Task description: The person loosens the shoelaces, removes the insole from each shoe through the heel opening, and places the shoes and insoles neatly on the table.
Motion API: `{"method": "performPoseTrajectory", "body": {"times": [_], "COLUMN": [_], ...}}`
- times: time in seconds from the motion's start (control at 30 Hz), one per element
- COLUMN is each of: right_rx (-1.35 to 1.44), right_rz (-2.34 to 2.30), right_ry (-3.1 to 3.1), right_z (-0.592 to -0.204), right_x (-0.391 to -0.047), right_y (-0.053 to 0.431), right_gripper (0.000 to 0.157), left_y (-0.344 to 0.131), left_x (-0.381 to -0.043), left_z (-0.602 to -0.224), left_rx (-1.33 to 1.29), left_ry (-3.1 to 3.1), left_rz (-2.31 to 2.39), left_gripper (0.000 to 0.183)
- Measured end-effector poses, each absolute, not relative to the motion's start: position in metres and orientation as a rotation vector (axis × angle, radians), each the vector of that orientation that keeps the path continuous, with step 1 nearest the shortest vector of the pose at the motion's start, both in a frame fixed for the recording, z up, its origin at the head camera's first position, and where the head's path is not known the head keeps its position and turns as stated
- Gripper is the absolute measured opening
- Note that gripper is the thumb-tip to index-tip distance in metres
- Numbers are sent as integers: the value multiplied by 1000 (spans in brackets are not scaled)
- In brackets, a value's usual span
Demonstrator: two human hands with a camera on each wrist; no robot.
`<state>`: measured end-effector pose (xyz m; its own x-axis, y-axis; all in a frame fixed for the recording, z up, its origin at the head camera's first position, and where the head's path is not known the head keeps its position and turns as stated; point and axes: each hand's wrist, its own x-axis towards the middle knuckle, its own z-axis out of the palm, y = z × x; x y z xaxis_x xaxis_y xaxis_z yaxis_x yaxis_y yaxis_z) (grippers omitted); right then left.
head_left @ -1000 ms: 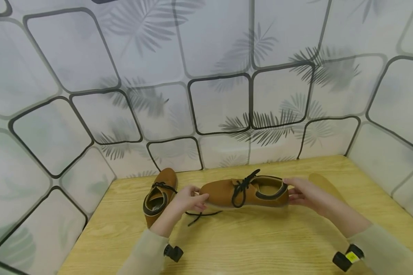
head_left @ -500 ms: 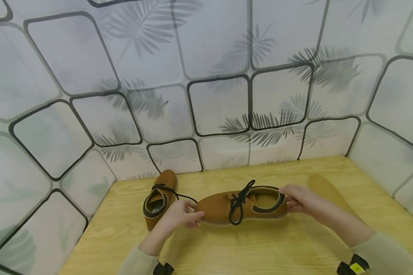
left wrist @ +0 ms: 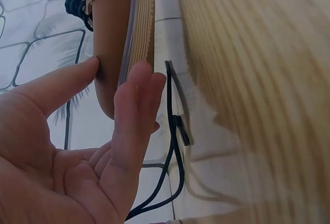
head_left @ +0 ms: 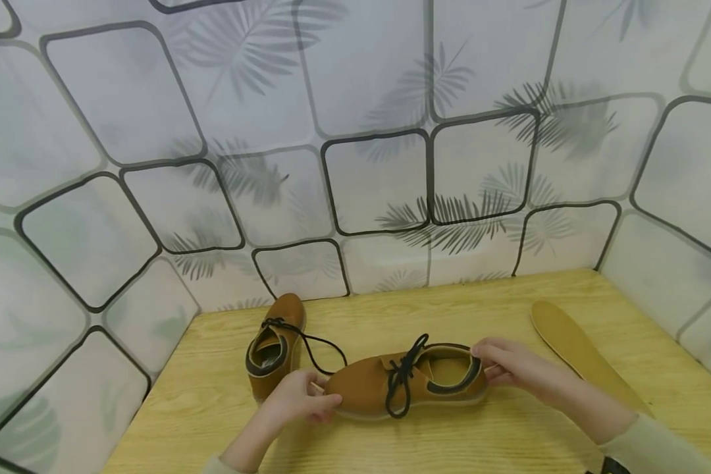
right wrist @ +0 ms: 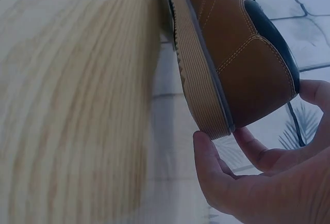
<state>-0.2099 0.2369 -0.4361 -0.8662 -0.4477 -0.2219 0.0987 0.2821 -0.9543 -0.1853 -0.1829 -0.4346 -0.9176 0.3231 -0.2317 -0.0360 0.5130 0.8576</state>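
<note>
A brown shoe (head_left: 358, 385) with a tied black lace (head_left: 398, 380) lies across the view, its toe to the left. At the toe, my left hand (head_left: 299, 398) pinches it; in the left wrist view the thumb touches the upper and fingers are at the sole's edge. My right hand (head_left: 521, 368) grips the heel, with the thumb at the collar and fingers by the heel's sole (right wrist: 209, 113). The right wrist view has the sole facing the table, with the heel end slightly off it. Inside the opening, a tan lining (head_left: 447, 368) shows.
A second brown shoe (head_left: 288, 313) stands at the left, partly behind my left hand, its loose black lace (head_left: 332, 343) trailing toward the held shoe. A tan insole (head_left: 569, 339) lies on the wooden table (head_left: 474, 309) at the right. Behind hangs a patterned curtain (head_left: 379, 184).
Both hands have brought the shoe nearer to me and a little to the left, lowering it in view. More of the insole at the right now shows.
</note>
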Motion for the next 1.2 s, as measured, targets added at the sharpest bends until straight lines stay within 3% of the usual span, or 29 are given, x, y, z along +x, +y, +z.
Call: {"method": "performPoseTrajectory", "body": {"times": [0.9, 1.2], "right_rx": [-284, -198], "right_rz": [-1612, -1538], "right_ry": [2035, 2134], "right_z": [-452, -450], "right_x": [-202, -204], "right_y": [231, 228], "right_gripper": [52, 53], "left_y": [-191, -190], "left_x": [-167, -169], "left_z": [-447, -451], "left_rx": [296, 283], "left_ry": [2423, 2459], "left_rz": [1298, 1342], "left_gripper": [31, 49]}}
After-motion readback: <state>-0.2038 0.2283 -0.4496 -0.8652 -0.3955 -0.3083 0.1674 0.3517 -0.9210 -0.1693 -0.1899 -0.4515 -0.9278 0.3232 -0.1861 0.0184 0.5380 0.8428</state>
